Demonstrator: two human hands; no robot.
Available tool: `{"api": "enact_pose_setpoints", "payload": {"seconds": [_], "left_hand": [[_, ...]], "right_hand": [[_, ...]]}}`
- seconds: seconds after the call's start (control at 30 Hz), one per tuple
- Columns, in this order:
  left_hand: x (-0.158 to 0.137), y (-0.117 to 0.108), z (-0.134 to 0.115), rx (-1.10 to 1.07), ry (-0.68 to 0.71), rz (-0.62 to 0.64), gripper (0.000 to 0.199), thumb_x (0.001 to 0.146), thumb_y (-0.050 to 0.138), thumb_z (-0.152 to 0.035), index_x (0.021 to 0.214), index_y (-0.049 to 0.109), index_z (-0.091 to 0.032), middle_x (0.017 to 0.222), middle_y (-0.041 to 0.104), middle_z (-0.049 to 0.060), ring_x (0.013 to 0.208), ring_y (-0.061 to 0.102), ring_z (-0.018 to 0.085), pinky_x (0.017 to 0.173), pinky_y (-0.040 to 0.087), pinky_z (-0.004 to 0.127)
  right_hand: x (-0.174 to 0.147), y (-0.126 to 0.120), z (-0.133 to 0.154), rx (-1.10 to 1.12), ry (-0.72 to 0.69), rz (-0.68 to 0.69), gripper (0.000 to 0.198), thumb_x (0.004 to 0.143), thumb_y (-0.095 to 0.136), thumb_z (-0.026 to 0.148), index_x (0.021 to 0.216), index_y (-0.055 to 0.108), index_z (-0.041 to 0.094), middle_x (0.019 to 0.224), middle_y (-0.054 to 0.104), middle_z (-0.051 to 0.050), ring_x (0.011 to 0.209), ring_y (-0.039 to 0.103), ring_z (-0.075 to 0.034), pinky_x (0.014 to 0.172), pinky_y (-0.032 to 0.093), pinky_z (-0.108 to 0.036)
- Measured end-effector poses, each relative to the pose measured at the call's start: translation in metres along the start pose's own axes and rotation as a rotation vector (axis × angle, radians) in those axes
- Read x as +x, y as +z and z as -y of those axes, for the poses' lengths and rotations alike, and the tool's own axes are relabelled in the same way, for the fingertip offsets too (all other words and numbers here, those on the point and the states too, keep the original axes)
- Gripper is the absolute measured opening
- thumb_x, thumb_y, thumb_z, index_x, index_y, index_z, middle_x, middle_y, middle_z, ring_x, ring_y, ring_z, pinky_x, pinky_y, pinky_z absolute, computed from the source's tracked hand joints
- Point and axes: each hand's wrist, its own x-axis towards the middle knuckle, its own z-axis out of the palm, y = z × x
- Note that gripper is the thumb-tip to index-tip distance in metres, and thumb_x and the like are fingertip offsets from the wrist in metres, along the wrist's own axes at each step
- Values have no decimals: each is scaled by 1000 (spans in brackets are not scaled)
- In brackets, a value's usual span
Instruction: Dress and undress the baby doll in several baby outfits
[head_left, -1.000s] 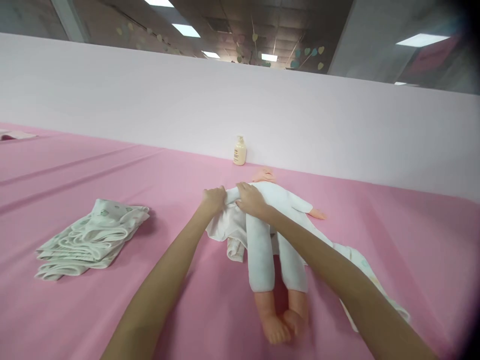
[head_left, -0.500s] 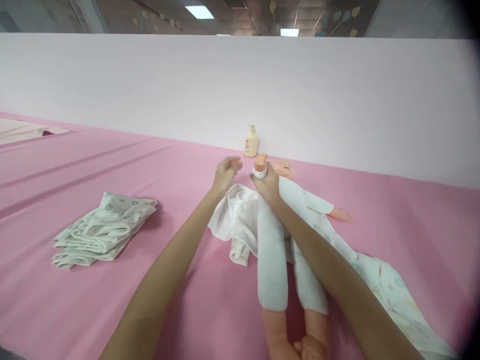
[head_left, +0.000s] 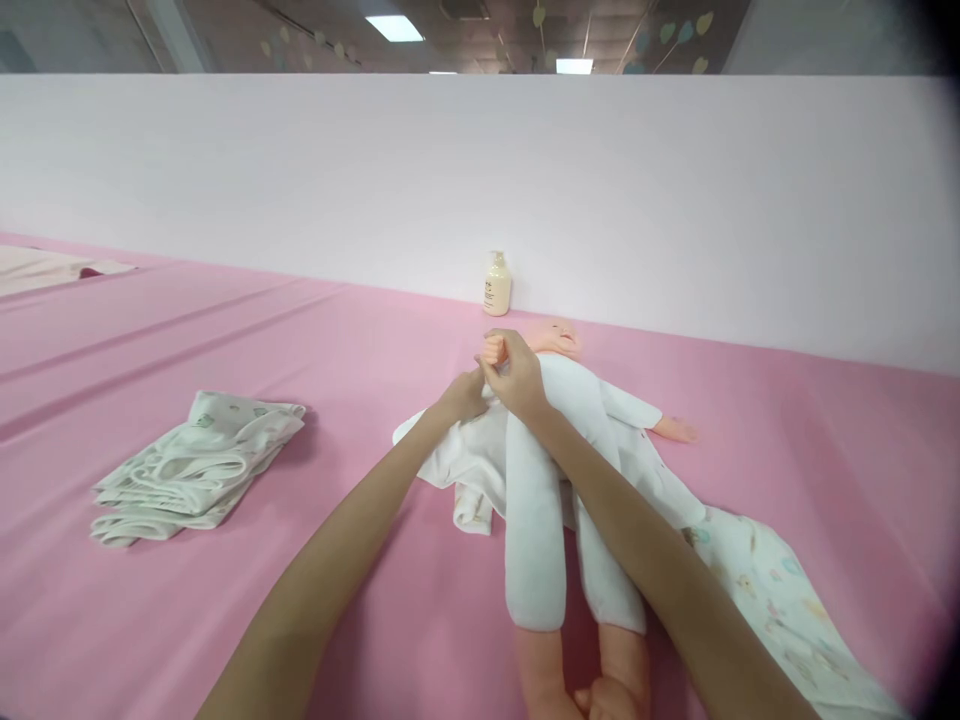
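Note:
A baby doll (head_left: 534, 530) with a white cloth body lies on its back, head away from me and feet toward me. My right hand (head_left: 517, 372) is closed around the doll's raised arm, just below its small hand (head_left: 492, 349). Right beside it, my left hand (head_left: 466, 392) is closed at the white garment (head_left: 480, 448) spread under the doll; its fingertips are partly hidden. The doll's other arm (head_left: 637, 408) stretches out to the right over the cloth.
A folded stack of printed white cloths (head_left: 199, 465) lies on the pink sheet (head_left: 225, 620) at left. A cream pump bottle (head_left: 497, 286) stands by the white wall (head_left: 300, 180). Patterned cloth (head_left: 780, 590) extends to the lower right. Pale fabric (head_left: 45, 268) lies far left.
My left hand has moved from open air down and right to the garment beside the doll's raised arm. My right hand, still holding that arm, has shifted slightly left and down.

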Motion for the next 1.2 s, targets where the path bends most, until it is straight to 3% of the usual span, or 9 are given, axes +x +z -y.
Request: {"api": "enact_pose_setpoints", "payload": {"seconds": [0.2, 0.33, 0.43, 0.57, 0.73, 0.87, 1.03, 1.2], "left_hand": [[-11, -51, -1, 185, -135, -191, 41, 83, 48, -13, 123, 57, -19, 108, 66, 15, 99, 63, 31, 76, 50, 37], [-22, -80, 0, 172, -190, -136, 51, 72, 59, -7, 122, 59, -19, 121, 62, 10, 110, 59, 28, 86, 49, 33], [-30, -91, -4, 166, -195, -70, 51, 71, 65, -11, 121, 59, -21, 124, 60, 8, 113, 57, 26, 90, 48, 31], [-39, -96, -15, 218, -170, -22, 60, 78, 65, -17, 134, 46, -19, 126, 58, 12, 115, 56, 27, 90, 47, 33], [-42, -92, -27, 214, -78, -92, 64, 82, 61, -22, 141, 36, -16, 118, 61, 15, 110, 59, 28, 87, 48, 33], [-43, -87, -32, 221, -68, -103, 68, 75, 60, -11, 140, 38, -15, 112, 64, 14, 104, 61, 28, 81, 49, 32], [-45, -78, -33, 154, -78, -1, 64, 74, 55, -11, 137, 42, -11, 113, 64, 17, 104, 62, 29, 79, 49, 32], [-45, -77, -33, 77, -64, 30, 68, 72, 54, -10, 138, 38, -8, 118, 62, 18, 110, 60, 28, 85, 47, 30]], "right_hand": [[-9, 4, 14, -396, -14, 450, 24, 83, 42, 9, 105, 50, 15, 98, 59, -9, 88, 55, -22, 77, 45, -30], [-8, 18, 25, -711, -19, 623, 26, 88, 38, 6, 110, 50, 14, 101, 58, -13, 92, 54, -25, 83, 43, -34], [-7, 27, 29, -832, 25, 647, 28, 88, 37, 4, 111, 49, 13, 101, 57, -15, 94, 55, -26, 86, 42, -38], [-10, 33, 30, -898, 165, 546, 29, 92, 31, 6, 111, 50, 14, 104, 58, -15, 97, 55, -28, 91, 41, -49], [-13, 38, 33, -930, 294, 488, 29, 91, 45, 22, 117, 51, 13, 115, 56, -17, 111, 50, -39, 101, 22, -70], [-13, 37, 36, -928, 366, 613, 40, 92, 36, 16, 130, 47, 12, 130, 50, -18, 129, 35, -43, 102, 19, -72], [-14, 26, 38, -864, 349, 860, 53, 91, 37, 21, 142, 35, 8, 148, 34, -19, 140, 18, -39, 108, 16, -67], [-11, 22, 33, -733, 408, 836, 60, 94, 29, 26, 148, 22, 2, 153, 25, -19, 142, 16, -38, 111, 18, -60]]}}
